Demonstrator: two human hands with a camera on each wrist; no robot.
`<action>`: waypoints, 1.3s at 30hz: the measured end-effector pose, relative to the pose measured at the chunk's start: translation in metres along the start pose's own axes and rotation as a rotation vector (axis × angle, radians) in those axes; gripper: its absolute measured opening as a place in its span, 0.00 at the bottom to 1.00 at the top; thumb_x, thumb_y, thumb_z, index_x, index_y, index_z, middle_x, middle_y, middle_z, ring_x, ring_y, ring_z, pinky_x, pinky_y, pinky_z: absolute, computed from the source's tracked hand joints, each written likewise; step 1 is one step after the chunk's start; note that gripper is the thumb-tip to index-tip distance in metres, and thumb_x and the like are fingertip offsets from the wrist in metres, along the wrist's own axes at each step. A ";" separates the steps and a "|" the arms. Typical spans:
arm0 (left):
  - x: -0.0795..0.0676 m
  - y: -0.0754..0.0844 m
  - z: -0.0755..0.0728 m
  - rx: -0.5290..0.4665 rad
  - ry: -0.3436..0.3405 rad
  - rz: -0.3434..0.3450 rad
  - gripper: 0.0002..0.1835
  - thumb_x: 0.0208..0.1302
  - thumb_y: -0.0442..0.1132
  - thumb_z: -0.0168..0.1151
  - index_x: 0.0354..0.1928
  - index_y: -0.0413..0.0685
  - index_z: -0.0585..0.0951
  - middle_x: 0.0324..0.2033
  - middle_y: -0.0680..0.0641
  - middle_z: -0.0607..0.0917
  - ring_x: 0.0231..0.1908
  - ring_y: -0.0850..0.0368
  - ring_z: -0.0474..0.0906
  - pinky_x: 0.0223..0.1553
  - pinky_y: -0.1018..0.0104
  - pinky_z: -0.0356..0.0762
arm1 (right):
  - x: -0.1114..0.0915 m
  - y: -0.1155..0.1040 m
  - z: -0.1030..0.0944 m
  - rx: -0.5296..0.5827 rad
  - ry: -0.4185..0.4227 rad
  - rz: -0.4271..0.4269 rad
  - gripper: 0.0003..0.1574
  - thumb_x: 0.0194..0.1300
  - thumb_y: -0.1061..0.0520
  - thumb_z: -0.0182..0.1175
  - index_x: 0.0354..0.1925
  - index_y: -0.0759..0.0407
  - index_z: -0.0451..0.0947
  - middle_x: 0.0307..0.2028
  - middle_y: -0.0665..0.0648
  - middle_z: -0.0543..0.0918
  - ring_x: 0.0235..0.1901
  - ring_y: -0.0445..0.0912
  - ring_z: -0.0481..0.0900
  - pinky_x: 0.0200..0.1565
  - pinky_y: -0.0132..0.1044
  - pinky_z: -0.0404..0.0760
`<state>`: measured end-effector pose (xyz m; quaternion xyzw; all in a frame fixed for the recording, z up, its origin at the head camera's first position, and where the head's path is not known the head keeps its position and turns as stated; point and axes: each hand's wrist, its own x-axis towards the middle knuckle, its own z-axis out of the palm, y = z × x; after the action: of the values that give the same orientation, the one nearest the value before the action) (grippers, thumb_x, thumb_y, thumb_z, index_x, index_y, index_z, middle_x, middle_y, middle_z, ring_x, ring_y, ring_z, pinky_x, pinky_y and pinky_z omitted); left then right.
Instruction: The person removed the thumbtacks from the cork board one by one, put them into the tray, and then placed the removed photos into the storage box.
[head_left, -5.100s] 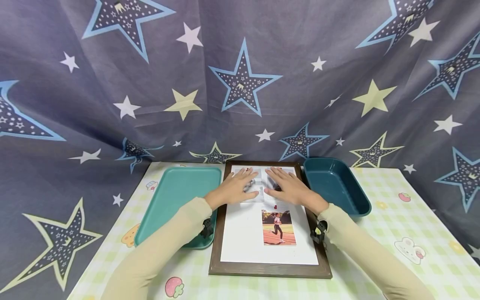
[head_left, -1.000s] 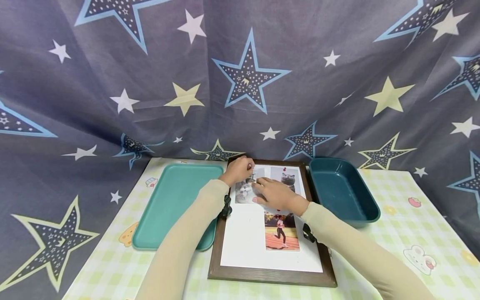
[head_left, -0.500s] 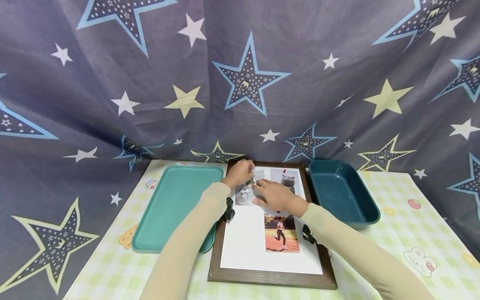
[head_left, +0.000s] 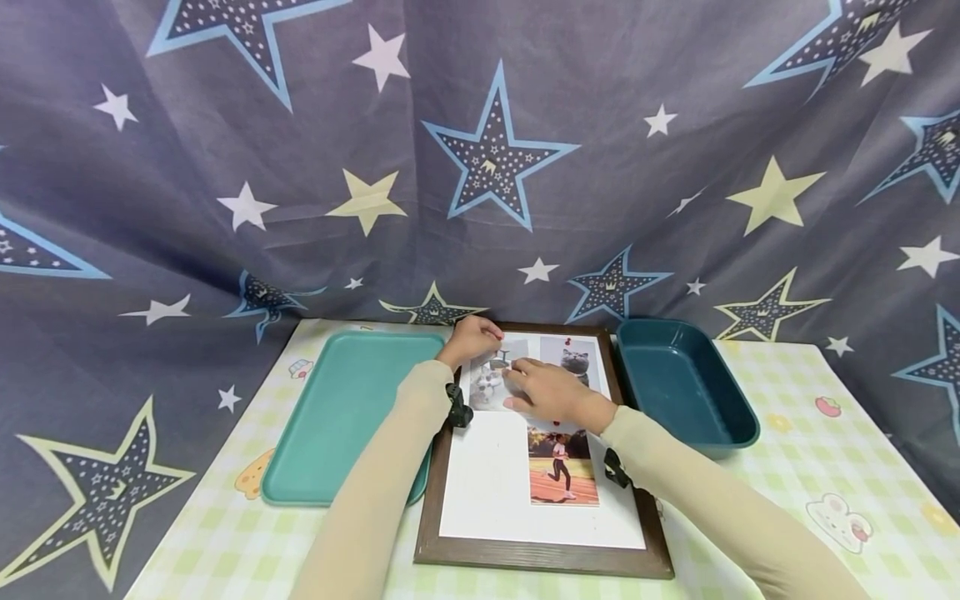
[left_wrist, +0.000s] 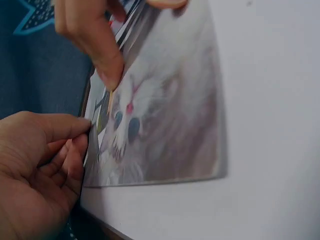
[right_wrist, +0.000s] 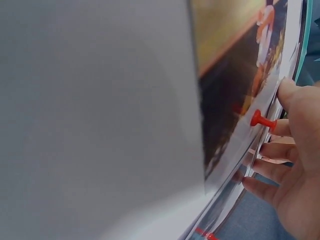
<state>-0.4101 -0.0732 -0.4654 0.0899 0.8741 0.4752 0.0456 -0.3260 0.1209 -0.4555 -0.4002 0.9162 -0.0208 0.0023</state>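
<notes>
In the head view, a brown-framed white board (head_left: 487, 500) lies on the table. At its top left, my left hand (head_left: 474, 337) pinches a red pushpin (head_left: 500, 337) at the upper edge of a grey cat photo (head_left: 487, 392). The pin is hidden behind the fingers in the left wrist view, where my left hand (left_wrist: 35, 165) has its thumb and curled fingers close together. My right hand (head_left: 551, 390) rests its fingers on the right side of that photo. Its fingers are extended in the right wrist view, beside another red pushpin (right_wrist: 261, 119).
Another cat photo (head_left: 573, 354), with a red pushpin on top, is at the board's upper right. A runner photo (head_left: 562, 471) sits below it. A green tray (head_left: 352, 417) stands left of the board, a dark teal bin (head_left: 686, 383) right of it.
My hands have left their flat pose side by side over the two cat photos. The left hand is now at the pin, its fingers shifting slightly in the last half second; the right stays put.
</notes>
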 end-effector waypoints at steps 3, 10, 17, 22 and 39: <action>0.000 0.000 -0.002 -0.038 -0.013 -0.037 0.10 0.61 0.31 0.66 0.43 0.38 0.89 0.41 0.41 0.89 0.43 0.51 0.81 0.48 0.63 0.80 | 0.000 -0.001 -0.002 0.005 -0.002 -0.003 0.36 0.78 0.40 0.53 0.70 0.62 0.70 0.61 0.64 0.77 0.56 0.57 0.81 0.58 0.52 0.82; 0.001 -0.001 -0.004 -0.077 -0.013 -0.099 0.10 0.61 0.32 0.67 0.44 0.40 0.89 0.45 0.42 0.89 0.50 0.49 0.81 0.58 0.59 0.79 | 0.002 -0.001 -0.001 0.004 0.008 -0.006 0.37 0.77 0.40 0.53 0.71 0.63 0.70 0.61 0.65 0.77 0.56 0.57 0.81 0.58 0.52 0.83; -0.002 0.000 -0.004 -0.088 -0.031 -0.083 0.10 0.64 0.32 0.66 0.46 0.39 0.89 0.45 0.41 0.89 0.50 0.45 0.82 0.57 0.55 0.81 | 0.001 0.001 0.001 0.009 -0.010 0.018 0.37 0.77 0.39 0.53 0.71 0.63 0.70 0.65 0.67 0.75 0.62 0.60 0.78 0.63 0.54 0.80; -0.004 0.003 -0.004 -0.090 -0.017 -0.081 0.10 0.63 0.33 0.67 0.45 0.39 0.89 0.44 0.41 0.89 0.49 0.45 0.82 0.56 0.56 0.81 | 0.000 0.001 0.001 0.007 -0.003 0.020 0.37 0.77 0.39 0.54 0.71 0.63 0.70 0.66 0.68 0.75 0.62 0.61 0.78 0.63 0.54 0.80; 0.000 -0.003 -0.005 -0.089 -0.021 -0.072 0.09 0.63 0.34 0.69 0.43 0.39 0.89 0.45 0.42 0.89 0.43 0.54 0.80 0.46 0.67 0.79 | -0.001 0.000 0.001 0.030 0.055 -0.009 0.36 0.77 0.41 0.55 0.68 0.64 0.73 0.64 0.70 0.76 0.60 0.62 0.79 0.59 0.55 0.82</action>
<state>-0.4117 -0.0785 -0.4653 0.0611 0.8542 0.5107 0.0759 -0.3248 0.1216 -0.4567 -0.4034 0.9137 -0.0454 -0.0169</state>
